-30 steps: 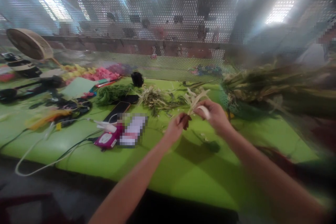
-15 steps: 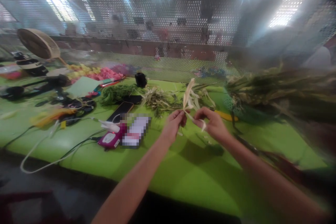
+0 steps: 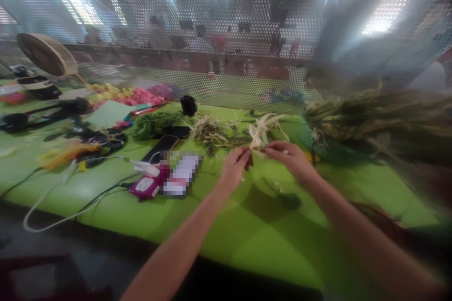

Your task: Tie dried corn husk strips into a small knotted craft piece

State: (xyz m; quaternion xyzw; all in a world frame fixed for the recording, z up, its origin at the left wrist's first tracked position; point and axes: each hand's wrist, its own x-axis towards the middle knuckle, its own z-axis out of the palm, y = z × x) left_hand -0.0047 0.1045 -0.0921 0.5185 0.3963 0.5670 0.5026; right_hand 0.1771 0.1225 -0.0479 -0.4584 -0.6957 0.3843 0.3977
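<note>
your left hand (image 3: 234, 167) pinches the pale husk-like bundle (image 3: 260, 134) by its base, at that hand's one o'clock; right hand (image 3: 294, 160) pinches its loose strip (image 3: 259, 153). probably light, papery, tearable: hold the base.

Left hand (image 3: 234, 167) and right hand (image 3: 292, 160) pinch pale husk-like strips (image 3: 259, 137)
</note>
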